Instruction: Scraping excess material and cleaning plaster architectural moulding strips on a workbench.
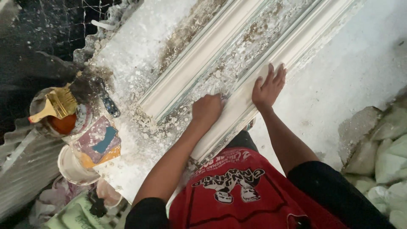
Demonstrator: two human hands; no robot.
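Left hand [207, 109]: clenched on something hidden, rubbing white moulding [237, 101] | right hand [268, 87]: flat, fingers spread, steadying | risk: moulding edge chips if pressed hard.

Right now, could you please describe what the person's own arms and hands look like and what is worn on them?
Both forearms are bare, with no gloves, rings, watch or bands visible on the left hand or right hand. Black short sleeves cover the upper arms, worn with a red shirt bearing a black-and-white graphic.
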